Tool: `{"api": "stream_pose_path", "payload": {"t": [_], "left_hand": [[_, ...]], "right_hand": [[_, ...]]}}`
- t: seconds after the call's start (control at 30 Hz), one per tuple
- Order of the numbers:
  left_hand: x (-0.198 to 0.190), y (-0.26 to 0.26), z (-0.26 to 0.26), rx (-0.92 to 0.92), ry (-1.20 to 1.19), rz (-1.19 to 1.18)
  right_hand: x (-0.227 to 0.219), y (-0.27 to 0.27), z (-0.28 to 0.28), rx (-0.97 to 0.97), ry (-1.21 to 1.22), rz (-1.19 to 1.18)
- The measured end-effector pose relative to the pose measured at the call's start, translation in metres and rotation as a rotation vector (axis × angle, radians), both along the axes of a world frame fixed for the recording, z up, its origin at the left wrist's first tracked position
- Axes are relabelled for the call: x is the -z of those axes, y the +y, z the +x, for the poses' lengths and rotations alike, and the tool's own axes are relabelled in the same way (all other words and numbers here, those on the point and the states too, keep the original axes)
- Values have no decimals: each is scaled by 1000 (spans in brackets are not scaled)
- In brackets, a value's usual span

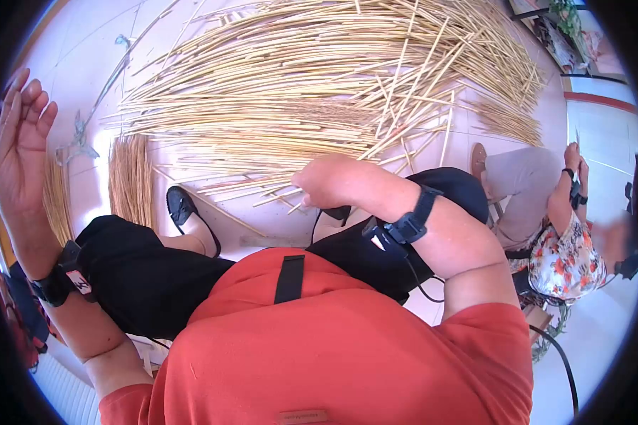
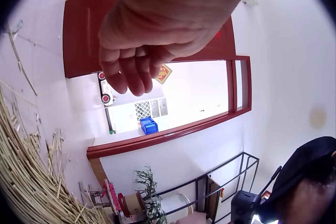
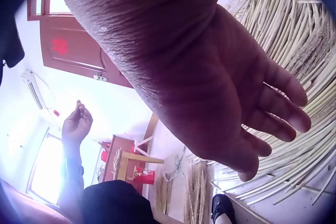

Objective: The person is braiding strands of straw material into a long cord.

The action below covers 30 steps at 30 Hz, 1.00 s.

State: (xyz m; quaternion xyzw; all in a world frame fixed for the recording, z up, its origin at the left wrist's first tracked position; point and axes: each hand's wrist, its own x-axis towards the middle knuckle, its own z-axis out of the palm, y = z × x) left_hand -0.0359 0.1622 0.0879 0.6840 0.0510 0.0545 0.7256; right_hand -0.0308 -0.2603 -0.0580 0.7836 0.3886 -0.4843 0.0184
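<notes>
In the head view, held left hand [image 1: 25,152] up at upper left, fingers relaxed, and right hand [image 1: 337,183] at centre, by the lower edge of stalks [image 1: 276,57] spread across upper centre; in the left wrist view, showed left hand loosely bent at upper centre, stalks at lower left; in the right wrist view, showed right hand with loosely extended fingers before stalks at right, could not tell whether touching

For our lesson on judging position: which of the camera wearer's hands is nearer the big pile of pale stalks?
Right. The right hand is at the near edge of the pile of pale stalks; the left hand is raised, well off to its left.
</notes>
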Motion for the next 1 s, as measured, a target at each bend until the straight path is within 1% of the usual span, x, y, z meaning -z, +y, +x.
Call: {"api": "stream_pose_path", "payload": {"t": [0.1,0.13,0.2,0.27,0.3,0.37,0.4,0.43,0.47,0.5,0.53,0.57,0.6,0.63,0.7,0.77,0.83,0.9,0.93,1.0], "left_hand": [[6,-4,3,31,-15,-30],[7,-6,4,33,-18,-31],[10,-13,8,157,-33,-110],[11,-27,8,166,-38,-109],[9,-36,7,176,-40,-104],[7,-56,7,172,-37,-60],[5,-66,6,171,-33,-22],[2,-76,4,165,-35,-16],[0,-85,3,203,-36,37],[-2,-96,2,241,-37,90],[-4,-111,-1,184,-17,94],[-4,-118,-2,172,-18,99],[-3,-123,-3,209,14,97],[-2,-129,-3,246,46,94],[-1,-143,-5,216,62,131],[5,-148,-3,281,101,168],[9,-152,-2,295,131,153],[11,-156,-2,372,170,182],[7,-159,-3,386,217,201],[6,-162,-6,407,229,173]], "right_hand": [[3,-1,-1,-32,60,-55],[13,-5,-1,-22,55,-44],[38,-15,1,-14,49,-36],[63,-30,9,42,50,-38],[72,-38,13,37,48,-35],[78,-49,22,130,-59,-20],[79,-49,27,125,-61,-14],[74,-48,32,217,-103,-67],[72,-45,38,309,-145,-122],[74,-41,44,302,-148,-116],[79,-38,50,358,-161,-123],[86,-33,56,413,-173,-129],[103,-34,62,423,-198,-66],[108,-30,68,412,-199,-59],[112,-19,77,427,-255,-77],[117,-11,85,419,-262,-71],[139,-4,94,360,-226,-249],[154,-1,98,330,-208,-255],[158,0,99,323,-235,-237],[167,4,102,312,-260,-218]]}}
